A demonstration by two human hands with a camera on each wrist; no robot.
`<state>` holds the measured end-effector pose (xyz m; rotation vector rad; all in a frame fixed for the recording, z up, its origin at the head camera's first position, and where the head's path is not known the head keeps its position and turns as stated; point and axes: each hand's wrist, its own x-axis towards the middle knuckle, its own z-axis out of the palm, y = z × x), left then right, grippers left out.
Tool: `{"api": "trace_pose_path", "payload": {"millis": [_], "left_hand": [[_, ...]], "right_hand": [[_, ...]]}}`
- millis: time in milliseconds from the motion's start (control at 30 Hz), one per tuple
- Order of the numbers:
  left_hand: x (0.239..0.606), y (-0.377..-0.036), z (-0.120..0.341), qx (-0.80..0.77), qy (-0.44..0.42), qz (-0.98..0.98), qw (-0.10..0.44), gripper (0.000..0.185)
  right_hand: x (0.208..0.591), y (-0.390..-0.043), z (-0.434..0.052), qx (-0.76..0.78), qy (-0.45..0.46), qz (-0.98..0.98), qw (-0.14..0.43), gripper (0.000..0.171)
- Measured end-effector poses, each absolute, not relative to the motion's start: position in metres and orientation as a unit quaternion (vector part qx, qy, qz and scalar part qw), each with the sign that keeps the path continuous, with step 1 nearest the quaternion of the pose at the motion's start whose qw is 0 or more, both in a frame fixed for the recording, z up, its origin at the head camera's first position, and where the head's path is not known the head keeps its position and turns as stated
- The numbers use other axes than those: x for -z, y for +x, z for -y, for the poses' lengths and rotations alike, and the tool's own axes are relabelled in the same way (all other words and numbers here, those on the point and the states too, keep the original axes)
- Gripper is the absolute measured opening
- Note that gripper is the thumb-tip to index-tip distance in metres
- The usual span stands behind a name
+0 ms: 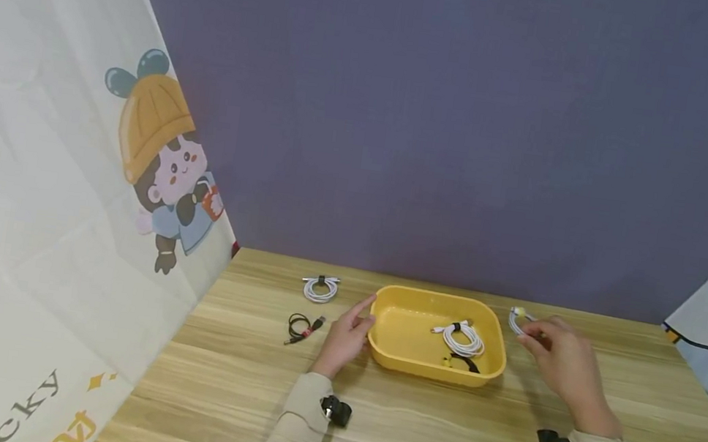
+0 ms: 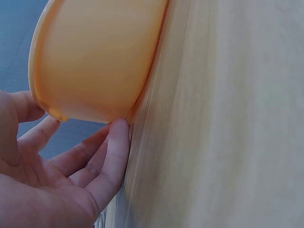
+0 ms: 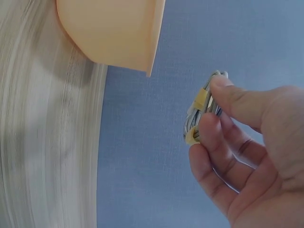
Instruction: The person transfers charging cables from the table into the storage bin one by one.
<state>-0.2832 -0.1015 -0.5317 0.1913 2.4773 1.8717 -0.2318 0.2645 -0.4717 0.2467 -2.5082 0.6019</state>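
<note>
A shallow yellow plastic bin (image 1: 390,362) stands on the table. Inside it lie a white coiled cable (image 1: 464,340) with a black tie and a black cable (image 1: 472,364) with yellow ends. At the bin's left end, my left hand (image 1: 344,339) holds the rim; in the left wrist view more of its fingertips touch the bin's outer wall (image 2: 99,61). My right hand (image 1: 568,365) pinches a grey-white coiled cable (image 3: 194,116) with yellow bands between thumb and fingers. It is raised to the right of the bin, apart from it.
Left of the bin lie a white coiled cable (image 1: 320,289) with a black tie and, nearer me, a black USB cable (image 1: 301,331) with a red tie. Behind the wooden table (image 1: 420,436) rises a dark blue partition (image 1: 445,129). A printed white sheet (image 1: 21,173) hangs at left.
</note>
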Motion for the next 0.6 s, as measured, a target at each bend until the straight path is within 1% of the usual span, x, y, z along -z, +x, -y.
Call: {"api": "trace_pose_path", "payload": {"millis": [267, 600], "left_hand": [[0.533, -0.284, 0.103, -0.602, 0.063, -0.796, 0.009, 0.045], [0.532, -0.283, 0.102, -0.601, 0.063, -0.797, 0.013, 0.046]], "right_hand": [[0.471, -0.233, -0.253, -0.228, 0.109, 0.926, 0.281, 0.01], [0.472, -0.233, -0.242, -0.234, 0.128, 0.919, 0.29, 0.012]]}}
